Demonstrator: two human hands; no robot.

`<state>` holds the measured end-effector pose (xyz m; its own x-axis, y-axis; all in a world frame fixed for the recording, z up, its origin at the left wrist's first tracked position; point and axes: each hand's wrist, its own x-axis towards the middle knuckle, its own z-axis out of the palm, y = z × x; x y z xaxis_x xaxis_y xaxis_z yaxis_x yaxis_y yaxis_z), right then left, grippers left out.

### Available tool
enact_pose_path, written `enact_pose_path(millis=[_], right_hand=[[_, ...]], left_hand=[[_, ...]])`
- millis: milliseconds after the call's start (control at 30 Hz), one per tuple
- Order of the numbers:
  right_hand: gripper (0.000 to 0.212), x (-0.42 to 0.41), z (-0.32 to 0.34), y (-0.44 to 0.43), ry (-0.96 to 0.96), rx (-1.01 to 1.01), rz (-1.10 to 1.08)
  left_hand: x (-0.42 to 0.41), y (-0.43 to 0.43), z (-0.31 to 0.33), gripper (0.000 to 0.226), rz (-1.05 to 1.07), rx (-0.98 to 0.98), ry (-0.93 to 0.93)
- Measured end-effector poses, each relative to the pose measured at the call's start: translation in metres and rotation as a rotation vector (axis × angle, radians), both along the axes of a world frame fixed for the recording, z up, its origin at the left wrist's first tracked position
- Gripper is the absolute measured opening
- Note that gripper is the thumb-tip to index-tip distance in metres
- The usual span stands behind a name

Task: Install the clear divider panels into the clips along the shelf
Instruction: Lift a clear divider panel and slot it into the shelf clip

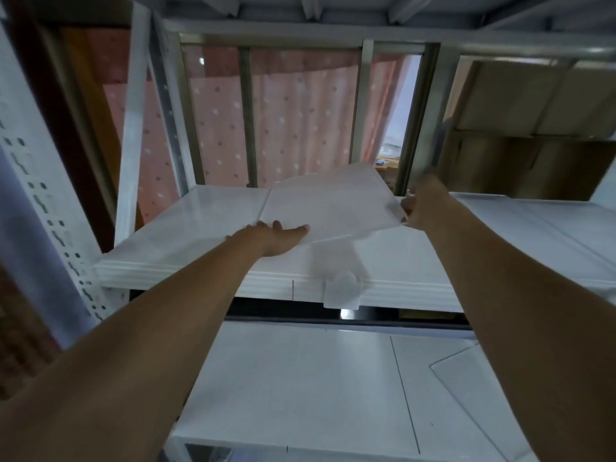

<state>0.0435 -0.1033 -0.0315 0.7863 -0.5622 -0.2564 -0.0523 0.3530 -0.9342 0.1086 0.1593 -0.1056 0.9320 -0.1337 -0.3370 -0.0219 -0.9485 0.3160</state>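
Head view: both hands, left hand [278,236] and right hand [421,205], hold the divider panel [333,203] edges above the shelf [200,241].

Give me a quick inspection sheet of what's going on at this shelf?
Surface: white shelf, bare at left.
Job's things: clear panel held tilted over the shelf; clip on the front edge, empty.
Clutter: another panel lying on the lower shelf.
Hands: left hand at the panel's near edge; right hand gripping its right corner.
Cables: nothing seen.
Surroundings: dotted pink curtain behind; cardboard boxes at right.
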Motion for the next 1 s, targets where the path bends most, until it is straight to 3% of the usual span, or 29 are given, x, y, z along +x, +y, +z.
enact_pose_path(millis=[100, 200, 300, 400, 467, 567, 633, 800, 1000], right_hand=[[0.033, -0.002, 0.008, 0.003, -0.105, 0.042, 0.089], [0.068, -0.001, 0.001, -0.006, -0.247, 0.25, 0.204], [0.075, 0.0, -0.002, -0.001, -0.398, 0.324, 0.407], [0.069, -0.004, 0.011, 0.02, -0.545, 0.297, 0.436], [0.064, -0.007, 0.027, 0.029, -0.57, 0.245, 0.402], [0.049, -0.01, 0.048, 0.043, -0.508, 0.081, 0.383], [0.04, -0.006, 0.056, 0.052, -0.466, -0.069, 0.35], [0.085, -0.006, 0.063, 0.07, -0.36, -0.473, 0.277], [0.065, -0.017, 0.039, 0.08, -0.203, -0.678, 0.335]], left_hand=[[0.0, -0.016, 0.007, 0.137, 0.031, -0.124, 0.038], [-0.003, -0.027, 0.014, 0.136, 0.049, -0.201, -0.005], [-0.007, -0.047, 0.015, 0.155, 0.041, -0.44, 0.033], [-0.025, -0.077, 0.02, 0.126, -0.052, -0.628, -0.051], [-0.037, -0.089, 0.027, 0.111, -0.179, -0.707, -0.152], [-0.047, -0.103, 0.038, 0.123, -0.293, -0.73, -0.243], [-0.049, -0.112, 0.047, 0.117, -0.288, -0.665, -0.32], [-0.059, -0.118, 0.068, 0.11, -0.275, -0.634, -0.3], [-0.075, -0.111, 0.067, 0.091, -0.177, -0.64, -0.271]])
